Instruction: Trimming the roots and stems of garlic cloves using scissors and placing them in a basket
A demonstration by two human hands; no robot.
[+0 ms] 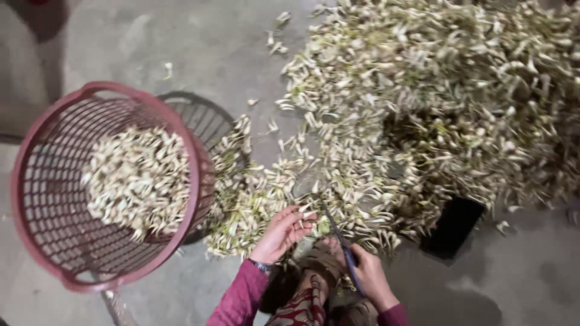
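Right hand (pixel 370 279) grips scissors (pixel 339 241) — blades aimed up-left; left hand (pixel 283 232) pinches a garlic piece (pixel 306 207).

I saw a pale, slender sprout piece (pixel 307 208) pinched at the fingertips (pixel 302 218) of my left hand (pixel 283 232), pointing toward the heap. Dark scissors (pixel 341 241) sat in the fingers of my right hand (pixel 368 274), blades angled up, tip just beside that piece.
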